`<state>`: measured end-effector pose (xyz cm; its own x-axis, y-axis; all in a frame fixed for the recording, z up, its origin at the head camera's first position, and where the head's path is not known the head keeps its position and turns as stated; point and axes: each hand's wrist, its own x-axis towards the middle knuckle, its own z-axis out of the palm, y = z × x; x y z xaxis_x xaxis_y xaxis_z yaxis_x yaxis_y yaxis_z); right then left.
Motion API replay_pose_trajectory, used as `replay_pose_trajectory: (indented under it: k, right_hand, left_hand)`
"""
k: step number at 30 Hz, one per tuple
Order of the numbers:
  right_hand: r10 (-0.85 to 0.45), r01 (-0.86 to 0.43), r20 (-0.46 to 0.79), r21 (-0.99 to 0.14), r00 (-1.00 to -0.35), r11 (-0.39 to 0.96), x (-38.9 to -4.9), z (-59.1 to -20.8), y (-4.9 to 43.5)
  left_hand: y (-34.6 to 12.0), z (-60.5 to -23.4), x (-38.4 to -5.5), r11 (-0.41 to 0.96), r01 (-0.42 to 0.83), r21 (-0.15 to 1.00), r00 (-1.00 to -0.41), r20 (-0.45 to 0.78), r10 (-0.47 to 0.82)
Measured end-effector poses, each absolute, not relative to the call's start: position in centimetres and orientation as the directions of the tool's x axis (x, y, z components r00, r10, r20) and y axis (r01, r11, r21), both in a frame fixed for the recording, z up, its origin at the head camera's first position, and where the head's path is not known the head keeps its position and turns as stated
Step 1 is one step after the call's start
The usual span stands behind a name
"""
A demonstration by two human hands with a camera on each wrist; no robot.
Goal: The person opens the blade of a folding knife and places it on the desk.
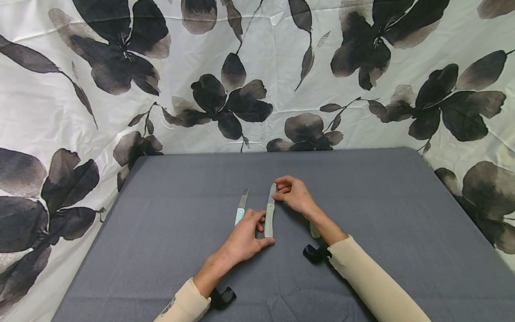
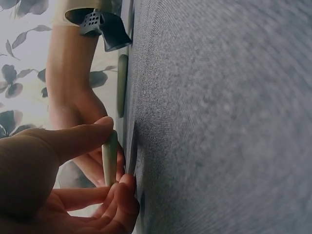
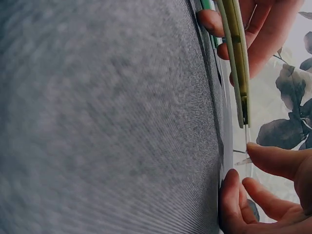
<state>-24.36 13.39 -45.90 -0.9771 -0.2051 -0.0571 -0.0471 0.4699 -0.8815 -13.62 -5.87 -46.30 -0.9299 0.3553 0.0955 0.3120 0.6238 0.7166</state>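
A folding knife (image 1: 269, 221) with a pale green handle and its blade out is held between the two hands. My left hand (image 1: 243, 237) pinches the handle, thumb at the butt end and fingers along its side. At the blade (image 1: 272, 192), my right hand (image 1: 295, 194) pinches near the tip between thumb and finger. The right wrist view shows the handle's slotted edge (image 3: 236, 63), raised above the cloth. A second knife (image 1: 241, 210), light blue-handled with its blade out, lies just left of the left hand. Under the right forearm a green handle (image 1: 314, 230) is partly hidden.
A grey cloth-covered table (image 1: 161, 201) lies beneath the hands. Behind it hangs a white curtain (image 1: 273, 53) with dark flowers. Black wrist mounts (image 1: 315, 253) stick out below the cream sleeves (image 1: 370, 277).
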Motion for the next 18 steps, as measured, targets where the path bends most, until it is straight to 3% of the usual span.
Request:
replay_pose_trajectory:
  k: [6, 18]
  right_hand:
    - [-0.247, -0.089, -0.061, -0.83, -0.967, 0.551, -24.41, -45.84, 13.2]
    - [-0.293, -0.111, -0.081, -0.806, -0.953, 0.581, -24.52, -45.7, 13.14]
  left_hand:
    - [-5.59, -46.41, -13.64, 0.653, 0.298, 0.696, -0.936, 0.079, 0.342]
    - [-5.44, -46.44, -13.6, 0.682, 0.263, 0.683, -0.942, 0.028, 0.335]
